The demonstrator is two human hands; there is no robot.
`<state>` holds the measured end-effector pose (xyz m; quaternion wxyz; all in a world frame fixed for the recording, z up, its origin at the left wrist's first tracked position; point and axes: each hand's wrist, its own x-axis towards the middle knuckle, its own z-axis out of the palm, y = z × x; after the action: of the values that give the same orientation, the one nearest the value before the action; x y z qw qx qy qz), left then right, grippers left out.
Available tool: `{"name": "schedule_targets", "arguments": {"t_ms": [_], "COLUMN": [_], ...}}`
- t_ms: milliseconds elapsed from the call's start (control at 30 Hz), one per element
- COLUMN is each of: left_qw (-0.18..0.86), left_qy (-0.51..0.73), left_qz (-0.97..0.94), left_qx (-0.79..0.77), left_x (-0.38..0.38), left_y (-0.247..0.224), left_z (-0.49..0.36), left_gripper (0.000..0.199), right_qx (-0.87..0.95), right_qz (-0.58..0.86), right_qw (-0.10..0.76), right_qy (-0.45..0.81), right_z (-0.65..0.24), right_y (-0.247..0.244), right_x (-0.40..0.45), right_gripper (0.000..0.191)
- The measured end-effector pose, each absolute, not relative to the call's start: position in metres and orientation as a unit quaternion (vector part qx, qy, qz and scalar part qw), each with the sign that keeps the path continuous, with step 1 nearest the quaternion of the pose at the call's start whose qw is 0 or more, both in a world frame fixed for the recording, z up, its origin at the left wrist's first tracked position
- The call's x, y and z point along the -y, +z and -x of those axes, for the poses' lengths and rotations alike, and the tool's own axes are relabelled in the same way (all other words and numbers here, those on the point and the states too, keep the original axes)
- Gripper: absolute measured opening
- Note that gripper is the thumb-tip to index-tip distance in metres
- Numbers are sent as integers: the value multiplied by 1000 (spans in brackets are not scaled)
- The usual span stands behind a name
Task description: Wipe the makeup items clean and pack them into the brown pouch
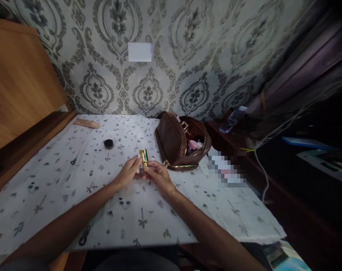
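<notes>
The small gold tube (143, 155) is near the centre of the frame, above the cloth (103, 214). The right hand (161, 177) pinches its lower end, perhaps because so small a thing needs fingertips. The left hand (128, 171) bends its fingers at the left side; whether they grip, I cannot tell. Its long axis runs almost up the frame, the free end towards the wall (122, 84). Rightward, the brown bag (171, 141) stands open, probably for easy reach.
</notes>
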<state>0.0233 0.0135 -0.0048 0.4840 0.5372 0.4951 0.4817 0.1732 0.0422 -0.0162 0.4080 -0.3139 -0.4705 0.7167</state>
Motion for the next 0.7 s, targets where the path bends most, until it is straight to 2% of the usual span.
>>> {"name": "schedule_targets", "arguments": {"t_ms": [167, 400, 533, 633, 700], "left_qw": [440, 488, 494, 492, 496], "left_qy": [438, 441, 453, 443, 430], "left_qz": [-613, -588, -566, -559, -567], "left_qx": [-488, -470, -480, -500, -498], "left_x": [-4, -10, -12, -9, -7], "left_y": [0, -11, -11, -4, 2], "left_z": [-30, -24, -20, -19, -19], "left_gripper": [39, 40, 41, 39, 39], "right_qx": [551, 698, 712, 689, 655], "right_qz": [338, 417, 403, 389, 376], "right_qw": [424, 408, 385, 401, 415], "right_qy": [634, 415, 427, 462, 508], "right_z": [-173, -180, -180, -182, -184], "right_y": [-17, -12, -8, -4, -3], "right_x": [-41, -32, -32, -33, -36], "right_gripper": [44, 24, 28, 25, 32]}}
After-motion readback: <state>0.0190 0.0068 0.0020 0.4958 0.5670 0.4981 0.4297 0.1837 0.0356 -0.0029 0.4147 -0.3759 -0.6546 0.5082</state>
